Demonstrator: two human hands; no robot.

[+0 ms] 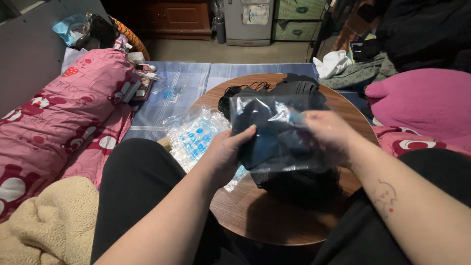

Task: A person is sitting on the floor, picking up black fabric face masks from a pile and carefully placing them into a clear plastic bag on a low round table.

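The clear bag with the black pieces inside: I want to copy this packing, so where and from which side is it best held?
Probably by its two side edges, one hand per side. The clear bag is limp and stands upright over the round wooden table; the left hand pinches its left edge with the thumb in front, and the right hand takes the upper right edge, blurred.

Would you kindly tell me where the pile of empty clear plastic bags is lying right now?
In the head view, the pile of empty clear plastic bags lies on the left edge of the round wooden table, just beyond the left hand.
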